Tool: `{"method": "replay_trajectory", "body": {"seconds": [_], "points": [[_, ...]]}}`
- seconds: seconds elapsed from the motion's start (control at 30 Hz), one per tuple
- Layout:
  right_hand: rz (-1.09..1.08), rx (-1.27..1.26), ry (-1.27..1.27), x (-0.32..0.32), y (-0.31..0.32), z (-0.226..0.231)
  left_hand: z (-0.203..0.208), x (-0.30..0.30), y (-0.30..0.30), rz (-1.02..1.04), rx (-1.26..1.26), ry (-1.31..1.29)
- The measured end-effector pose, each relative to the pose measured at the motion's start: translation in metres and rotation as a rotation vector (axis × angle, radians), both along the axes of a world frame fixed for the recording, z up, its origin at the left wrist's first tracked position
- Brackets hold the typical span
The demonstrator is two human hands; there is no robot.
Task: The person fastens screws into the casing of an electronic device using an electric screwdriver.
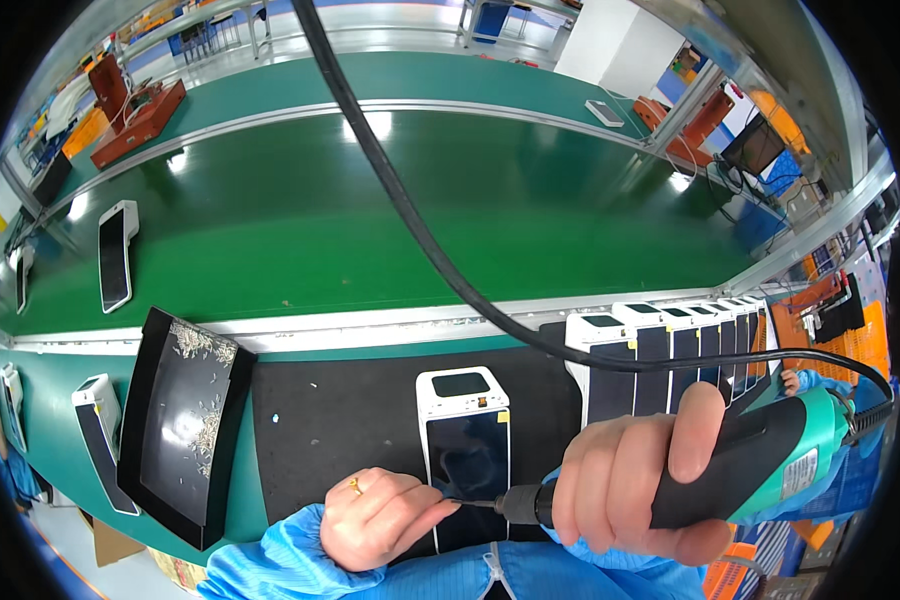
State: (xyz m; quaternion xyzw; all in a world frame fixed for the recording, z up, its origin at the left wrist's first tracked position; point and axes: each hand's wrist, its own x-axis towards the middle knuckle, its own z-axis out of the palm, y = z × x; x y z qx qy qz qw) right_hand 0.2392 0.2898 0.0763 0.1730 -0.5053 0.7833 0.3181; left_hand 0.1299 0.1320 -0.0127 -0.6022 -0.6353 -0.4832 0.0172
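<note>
My right hand (pixel 625 485) is wrapped round a green and black electric screwdriver (pixel 760 460), held nearly level and pointing left. The fingers of my left hand (pixel 380 520) are pinched together at the tip of its thin bit (pixel 478 503). Anything between those fingertips is too small to make out. Below the bit, a white handheld terminal (pixel 465 445) with a dark screen lies on a black mat (pixel 340 410). A yellow tab sits near the screen's upper right corner. The terminal's lower end is partly hidden by my hands and the bit.
Left of the mat stands a black tray (pixel 157 470) with scattered small screws (pixel 207 445). Several white terminals (pixel 610 385) stand in a row at the right. A black cable (pixel 410 210) hangs across the view. Beyond runs a green conveyor belt (pixel 390 250), with another terminal (pixel 116 255) on it.
</note>
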Motion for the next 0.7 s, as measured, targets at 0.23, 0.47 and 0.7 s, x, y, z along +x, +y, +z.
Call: {"method": "replay_trajectory", "body": {"seconds": [0.23,0.47,0.7], "points": [[0.078,0.017,0.023,0.000,0.000,-0.003,-0.001,0.002,0.002,-0.026,0.035,0.001],[0.125,-0.160,0.091,-0.002,-0.006,-0.009,0.000,0.004,0.004,-0.044,0.059,0.019],[0.167,-0.130,-0.180,0.000,-0.004,0.003,-0.006,0.010,0.010,-0.057,0.059,-0.008]]}}
